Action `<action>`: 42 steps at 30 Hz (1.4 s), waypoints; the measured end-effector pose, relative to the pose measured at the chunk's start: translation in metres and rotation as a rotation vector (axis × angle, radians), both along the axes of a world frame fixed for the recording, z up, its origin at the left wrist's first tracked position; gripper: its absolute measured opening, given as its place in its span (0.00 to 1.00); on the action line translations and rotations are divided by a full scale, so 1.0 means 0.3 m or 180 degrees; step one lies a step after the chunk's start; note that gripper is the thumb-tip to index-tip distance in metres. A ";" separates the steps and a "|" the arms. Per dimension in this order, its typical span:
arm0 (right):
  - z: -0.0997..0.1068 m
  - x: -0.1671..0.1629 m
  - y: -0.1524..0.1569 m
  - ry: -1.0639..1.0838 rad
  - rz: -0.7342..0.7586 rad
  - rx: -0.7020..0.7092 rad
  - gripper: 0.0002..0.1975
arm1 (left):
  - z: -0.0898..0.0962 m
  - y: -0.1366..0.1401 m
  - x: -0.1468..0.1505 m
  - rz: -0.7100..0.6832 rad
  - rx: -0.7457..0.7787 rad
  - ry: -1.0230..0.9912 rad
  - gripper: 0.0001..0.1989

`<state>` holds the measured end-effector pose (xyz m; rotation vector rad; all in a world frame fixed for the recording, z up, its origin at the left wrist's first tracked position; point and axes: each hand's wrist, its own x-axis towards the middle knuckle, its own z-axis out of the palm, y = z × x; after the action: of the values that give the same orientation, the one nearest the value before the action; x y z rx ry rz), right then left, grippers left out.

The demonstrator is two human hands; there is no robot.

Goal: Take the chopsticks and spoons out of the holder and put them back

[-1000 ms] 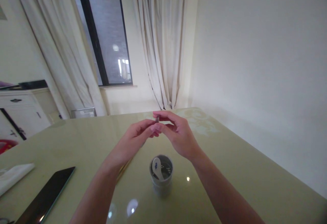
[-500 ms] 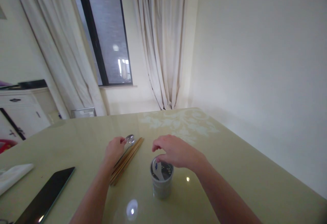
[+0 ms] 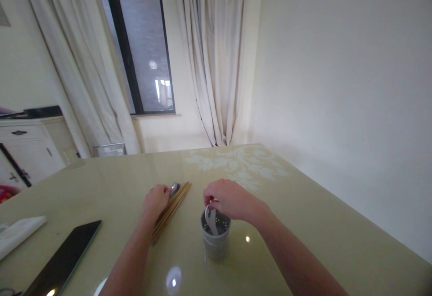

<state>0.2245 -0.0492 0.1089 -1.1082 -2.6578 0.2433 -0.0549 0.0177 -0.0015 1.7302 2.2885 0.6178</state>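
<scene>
A grey utensil holder (image 3: 216, 242) with small holes inside stands upright on the table. In it leans a white spoon (image 3: 212, 222) with a blue mark, and my right hand (image 3: 229, 199) pinches its upper end between thumb and fingers. To the left lies a bundle of wooden chopsticks (image 3: 173, 208), side by side on a slant. Against their left side rests a metal spoon (image 3: 174, 189), bowl end away from me. My left hand (image 3: 158, 200) has its fingers closed at that spoon, just below the bowl, partly covering its handle.
A black tablet-like slab (image 3: 64, 260) lies at the left on the glossy green table (image 3: 303, 242). Beyond it is a white flat object (image 3: 22, 233). A wall (image 3: 344, 107) borders the table's right side; curtains (image 3: 216, 62) hang behind.
My right hand's fingers have closed on the white spoon, which now stands steeper in the holder. My left hand has shifted slightly right with the metal spoon, whose bowl has turned.
</scene>
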 end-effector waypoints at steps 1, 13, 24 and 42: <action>0.012 0.011 -0.002 0.0021 0.0002 -0.0005 0.10 | 0.027 0.000 0.006 -0.0043 0.0065 -0.0048 0.14; 0.135 0.087 -0.033 0.2851 -0.0730 0.0519 0.04 | 0.443 -0.250 0.340 -0.2318 0.1254 -0.1705 0.21; -0.136 0.106 -0.080 0.2754 -0.1260 -0.0030 0.15 | 0.173 -0.006 0.032 0.0008 0.0708 -0.0427 0.14; -0.397 0.108 -0.033 0.3260 -0.1328 -0.1041 0.23 | -0.094 0.040 -0.038 0.0138 0.0066 0.0526 0.22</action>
<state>0.2569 -0.0590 -0.0103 -1.1533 -1.4872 0.8944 -0.0663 0.0296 -0.0297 1.8078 2.4439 0.5262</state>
